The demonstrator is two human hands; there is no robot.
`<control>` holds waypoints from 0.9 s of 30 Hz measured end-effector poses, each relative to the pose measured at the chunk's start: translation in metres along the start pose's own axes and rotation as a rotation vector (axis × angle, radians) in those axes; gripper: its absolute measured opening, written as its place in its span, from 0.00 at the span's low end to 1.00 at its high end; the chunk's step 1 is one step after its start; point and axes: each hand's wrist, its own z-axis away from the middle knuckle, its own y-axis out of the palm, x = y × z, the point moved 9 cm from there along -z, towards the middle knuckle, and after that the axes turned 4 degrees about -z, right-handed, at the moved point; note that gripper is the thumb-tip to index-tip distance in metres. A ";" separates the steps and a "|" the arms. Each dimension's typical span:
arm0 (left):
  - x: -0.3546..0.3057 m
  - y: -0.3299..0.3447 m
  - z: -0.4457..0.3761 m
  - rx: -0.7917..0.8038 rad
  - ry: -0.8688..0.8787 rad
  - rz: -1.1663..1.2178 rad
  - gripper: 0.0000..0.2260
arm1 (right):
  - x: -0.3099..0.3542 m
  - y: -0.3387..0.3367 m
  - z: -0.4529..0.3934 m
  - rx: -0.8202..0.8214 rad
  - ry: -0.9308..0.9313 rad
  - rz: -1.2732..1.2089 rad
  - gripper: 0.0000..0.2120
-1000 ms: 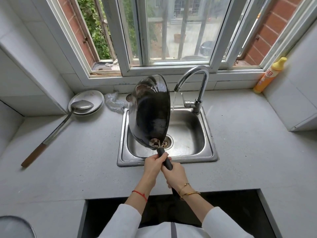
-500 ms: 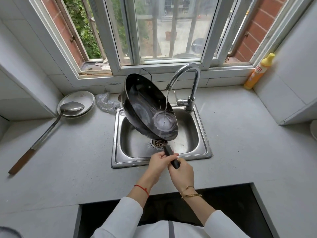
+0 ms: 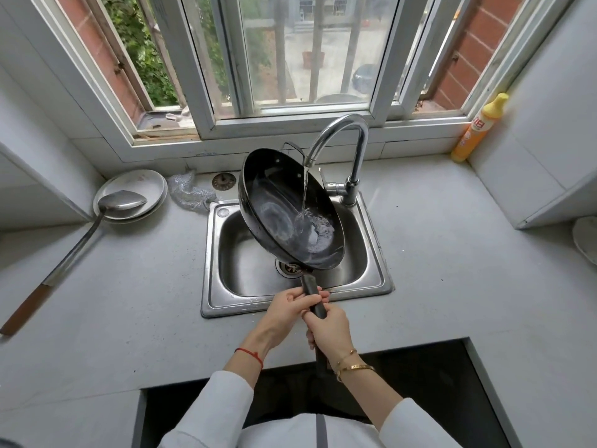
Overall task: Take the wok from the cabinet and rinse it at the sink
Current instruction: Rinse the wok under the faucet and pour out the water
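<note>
Bottle (image 3: 480, 128) label: red, unreadable characters

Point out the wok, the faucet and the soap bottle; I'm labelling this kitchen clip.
wok (image 3: 277, 202): head view, dark inner surface.
faucet (image 3: 357, 156): head view, curved chrome neck.
soap bottle (image 3: 475, 130): head view, orange body.

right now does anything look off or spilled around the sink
No spill shows. One oddity: the sink strainer lies on the counter behind the sink, leaving the drain uncovered. The tilted wok catches the tap's stream over the basin.
</note>
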 end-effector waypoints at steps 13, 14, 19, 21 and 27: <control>-0.006 0.000 0.008 0.092 -0.080 -0.015 0.16 | -0.001 0.024 0.004 0.181 0.114 -0.245 0.05; -0.006 0.000 0.008 0.090 -0.088 -0.009 0.16 | -0.002 0.028 0.004 0.220 0.152 -0.312 0.06; -0.007 0.000 0.008 0.089 -0.134 0.020 0.16 | -0.006 0.045 0.004 0.400 0.353 -0.554 0.14; -0.006 0.000 0.008 0.073 -0.147 -0.002 0.16 | -0.010 0.043 0.002 0.370 0.345 -0.489 0.14; -0.007 0.002 0.009 0.014 -0.154 -0.097 0.14 | -0.011 0.034 0.000 0.258 0.280 -0.361 0.07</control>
